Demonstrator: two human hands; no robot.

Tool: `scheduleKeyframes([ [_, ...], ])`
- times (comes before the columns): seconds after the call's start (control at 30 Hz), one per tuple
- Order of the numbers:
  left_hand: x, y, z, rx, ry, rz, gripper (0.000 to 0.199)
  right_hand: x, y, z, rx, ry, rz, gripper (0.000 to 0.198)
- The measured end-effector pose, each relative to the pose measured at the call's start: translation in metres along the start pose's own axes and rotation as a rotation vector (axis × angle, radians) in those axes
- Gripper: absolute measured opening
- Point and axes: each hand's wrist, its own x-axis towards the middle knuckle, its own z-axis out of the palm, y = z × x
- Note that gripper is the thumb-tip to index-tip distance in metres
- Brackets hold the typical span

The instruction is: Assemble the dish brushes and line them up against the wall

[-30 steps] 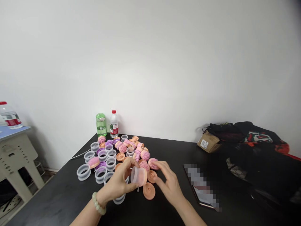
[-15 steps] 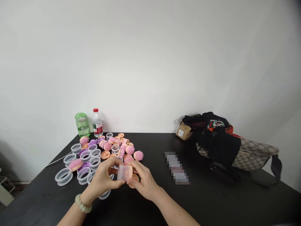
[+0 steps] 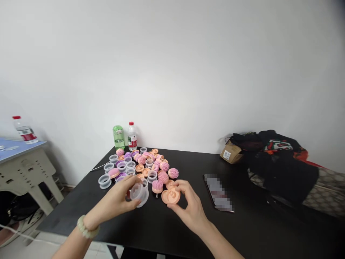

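Observation:
My left hand (image 3: 122, 196), with a pale bead bracelet (image 3: 87, 227) on the wrist, grips a clear plastic cup (image 3: 137, 193) by its sides. Opposite it, my right hand (image 3: 190, 207) pinches a round peach-coloured cap (image 3: 173, 195) by its edge. Other peach discs lie just behind that cap. Between the hands and the pile stands a pink bristled brush head (image 3: 157, 186) with a short stem below. Several clear ring-shaped cups (image 3: 104, 181), purple pieces and pink bristled heads (image 3: 163, 176) spread over the table behind my left hand.
A green bottle (image 3: 118, 136) and a red-capped water bottle (image 3: 132, 136) stand by the wall. Right of my hand lies a phone (image 3: 217, 194) with a blurred screen. A cardboard box (image 3: 230, 152), dark cloth and a patterned bag (image 3: 325, 194) sit at the right. A blue-topped table (image 3: 21, 149) is at left.
The cup and the peach cap, together between my hands before, are now apart, one in each hand. The view has turned left, bringing in the blue-topped table.

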Motion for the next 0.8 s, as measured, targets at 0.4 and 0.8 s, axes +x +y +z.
scheduleKeyframes([
  [0.4, -0.057, -0.043, 0.042, 0.371, 0.08, -0.213, 0.038, -0.007, 0.015, 0.057, -0.199, -0.503, -0.117, 0.025],
  [0.8, -0.021, -0.059, 0.066, 0.633, 0.293, -0.145, 0.042, -0.008, 0.025, 0.071, -0.3, -0.282, -0.31, 0.037],
])
